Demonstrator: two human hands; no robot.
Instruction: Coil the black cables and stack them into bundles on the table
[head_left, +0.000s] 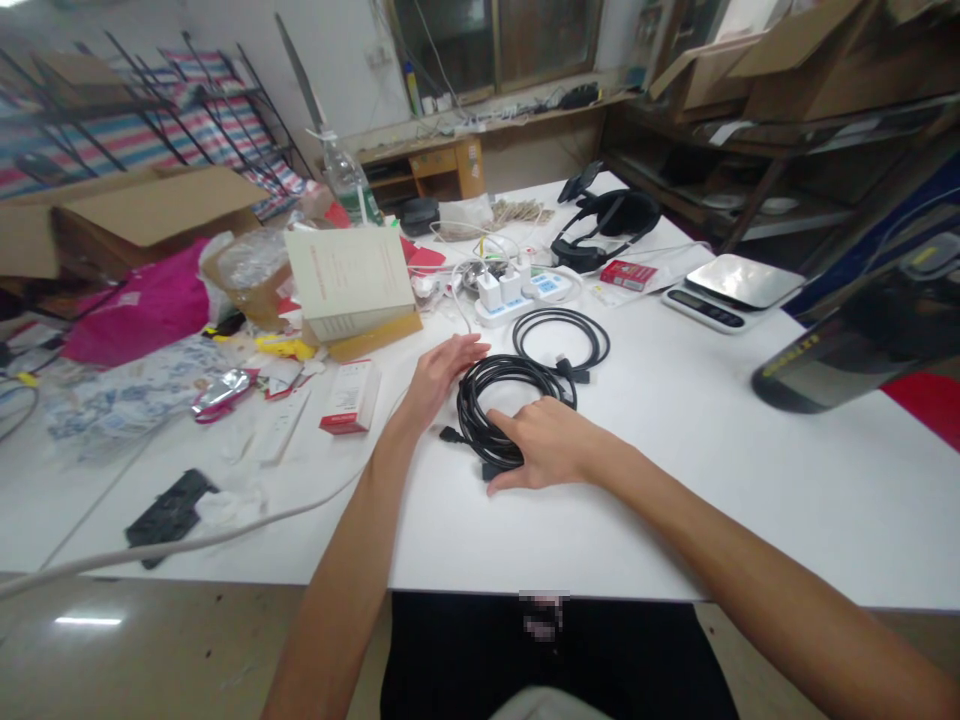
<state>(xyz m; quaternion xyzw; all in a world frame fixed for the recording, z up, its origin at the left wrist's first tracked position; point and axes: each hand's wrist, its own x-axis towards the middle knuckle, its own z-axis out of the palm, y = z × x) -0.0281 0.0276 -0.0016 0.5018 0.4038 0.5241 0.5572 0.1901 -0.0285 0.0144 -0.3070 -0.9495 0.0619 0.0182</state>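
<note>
The thick round coil of black cable lies on the white worktop between both hands. The left hand has its fingers loosely extended at the left edge; the right hand straddles the near side, grip firmness unclear. Keeping the protruding black plug outside should prevent tangles.

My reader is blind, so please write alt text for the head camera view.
A person's right hand touches a coil of black cable on a white table; the left hand is at the coil's left edge. A second cable coil lies just beyond; farther back is a power strip.
</note>
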